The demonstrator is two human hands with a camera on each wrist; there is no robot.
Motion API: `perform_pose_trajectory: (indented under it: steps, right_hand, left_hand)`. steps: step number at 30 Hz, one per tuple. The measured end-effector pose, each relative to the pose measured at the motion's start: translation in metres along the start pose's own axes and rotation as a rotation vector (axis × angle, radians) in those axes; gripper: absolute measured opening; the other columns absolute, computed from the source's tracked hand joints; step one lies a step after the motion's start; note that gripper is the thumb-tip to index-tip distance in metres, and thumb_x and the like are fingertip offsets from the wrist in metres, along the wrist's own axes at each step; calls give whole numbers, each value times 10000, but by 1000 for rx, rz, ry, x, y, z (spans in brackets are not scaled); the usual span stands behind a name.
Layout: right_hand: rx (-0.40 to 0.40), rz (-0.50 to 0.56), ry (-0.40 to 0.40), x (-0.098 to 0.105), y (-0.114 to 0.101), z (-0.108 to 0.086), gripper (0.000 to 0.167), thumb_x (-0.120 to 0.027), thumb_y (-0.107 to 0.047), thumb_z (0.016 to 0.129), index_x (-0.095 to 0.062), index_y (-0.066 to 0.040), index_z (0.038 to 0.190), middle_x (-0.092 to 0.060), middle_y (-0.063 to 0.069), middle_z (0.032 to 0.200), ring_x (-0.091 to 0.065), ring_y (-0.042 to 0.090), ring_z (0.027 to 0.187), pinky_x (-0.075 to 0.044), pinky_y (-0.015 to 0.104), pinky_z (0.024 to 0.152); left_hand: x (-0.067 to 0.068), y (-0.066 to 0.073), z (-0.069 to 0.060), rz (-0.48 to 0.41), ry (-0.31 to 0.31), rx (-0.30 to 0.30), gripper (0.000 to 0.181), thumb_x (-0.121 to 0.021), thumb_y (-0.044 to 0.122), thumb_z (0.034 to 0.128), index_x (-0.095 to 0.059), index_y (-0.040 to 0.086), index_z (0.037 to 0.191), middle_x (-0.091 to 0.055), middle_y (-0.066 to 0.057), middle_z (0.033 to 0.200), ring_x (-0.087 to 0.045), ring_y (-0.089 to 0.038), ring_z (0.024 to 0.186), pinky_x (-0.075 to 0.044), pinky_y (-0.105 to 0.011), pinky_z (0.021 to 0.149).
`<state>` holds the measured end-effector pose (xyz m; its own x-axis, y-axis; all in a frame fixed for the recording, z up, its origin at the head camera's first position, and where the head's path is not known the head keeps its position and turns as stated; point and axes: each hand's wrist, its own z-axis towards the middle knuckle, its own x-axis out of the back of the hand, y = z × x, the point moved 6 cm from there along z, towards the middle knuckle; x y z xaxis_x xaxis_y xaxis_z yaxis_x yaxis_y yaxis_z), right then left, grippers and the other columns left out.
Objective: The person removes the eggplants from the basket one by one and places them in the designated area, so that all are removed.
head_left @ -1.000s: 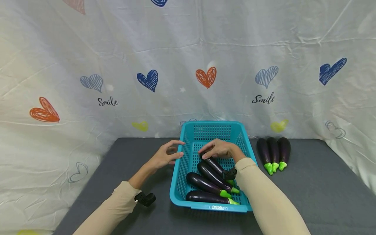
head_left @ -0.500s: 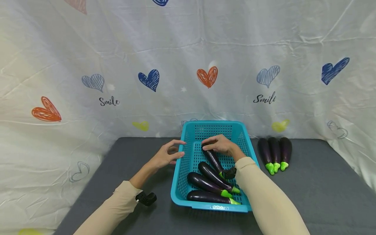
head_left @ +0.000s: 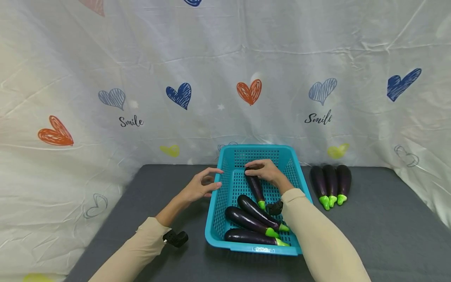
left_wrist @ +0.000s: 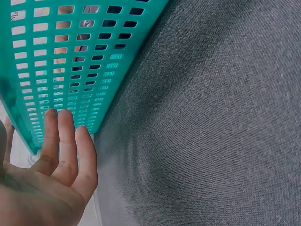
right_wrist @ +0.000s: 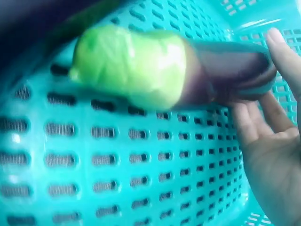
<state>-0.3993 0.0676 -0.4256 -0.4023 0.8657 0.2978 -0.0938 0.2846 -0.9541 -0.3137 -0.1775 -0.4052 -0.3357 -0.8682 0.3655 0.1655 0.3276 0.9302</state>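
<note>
Inside the blue basket (head_left: 211, 219), the right hand (head_left: 266, 171) pinches the rounded dark end of an eggplant (head_left: 255, 187). In the right wrist view the hand (right_wrist: 273, 165) has thumb and fingers on either side of that eggplant (right_wrist: 225, 70), its green stem end pointing away from the palm. Nearer the front, three more eggplants (head_left: 258, 209) lie slanted in the basket. The left hand (head_left: 197, 188) is at the basket's left wall, fingers parted, holding nothing. The left wrist view shows this hand (left_wrist: 51, 179) with fingers extended beside the perforated wall (left_wrist: 61, 61); whether they touch it, I cannot tell.
On the grey table (head_left: 380, 219), three eggplants (head_left: 330, 182) lie side by side to the right of the basket, green ends toward the front. A white cloth (head_left: 211, 55) printed with hearts hangs behind the table.
The right hand has moved toward the back of the basket with the eggplant, which has turned to lie more front to back, apart from the other three. The left hand has stayed almost still.
</note>
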Motion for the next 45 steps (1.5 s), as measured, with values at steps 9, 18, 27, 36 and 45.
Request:
perform_pose_trajectory:
  steps: [9, 18, 27, 36, 45]
  right_hand:
    - [-80, -145, -192, -5, -6, -3, 728, -841, -152, 873, -500, -87, 1513, -381, 281, 1527, -402, 426, 1377, -459, 529, 1015]
    - [-183, -156, -305, -8, -5, -7, 841, -831, -74, 870, -392, -157, 1583, -275, 254, 1581, -374, 478, 1377, -499, 553, 957]
    - [-164, -120, -241, -1, -2, -3, 819, -865, -75, 834, -466, -174, 1543, -370, 252, 1519, -470, 450, 1305, -554, 520, 871]
    - [-60, -52, -154, 6, -11, 1, 836, -825, -24, 864, -407, -159, 1575, -355, 280, 1520, -596, 434, 1156, -572, 537, 820]
    - [60, -24, -69, 17, -32, 5, 817, -809, -62, 892, -387, -162, 1585, -307, 294, 1548, -542, 480, 1226, -575, 544, 810]
  left_hand:
    - [1, -1, -1, 4, -1, 2, 466, -687, 302, 1008, -532, 266, 1446, -522, -149, 1405, -567, -311, 1215, -553, -511, 880]
    - [3, -2, -3, 2, 0, 1, 474, -689, 303, 1007, -528, 259, 1451, -513, -174, 1412, -569, -319, 1212, -553, -514, 875]
    - [0, -2, -4, -2, -3, -2, 480, -682, 311, 1011, -521, 240, 1458, -539, -176, 1353, -594, -321, 1161, -555, -523, 868]
    - [-3, 0, -3, -7, -12, -16, 483, -657, 264, 1029, -498, 183, 1478, -547, -198, 1337, -600, -332, 1152, -560, -523, 856]
    - [-2, 2, -1, -2, -14, -23, 480, -656, 256, 1029, -499, 188, 1478, -555, -199, 1315, -595, -335, 1149, -557, -528, 861]
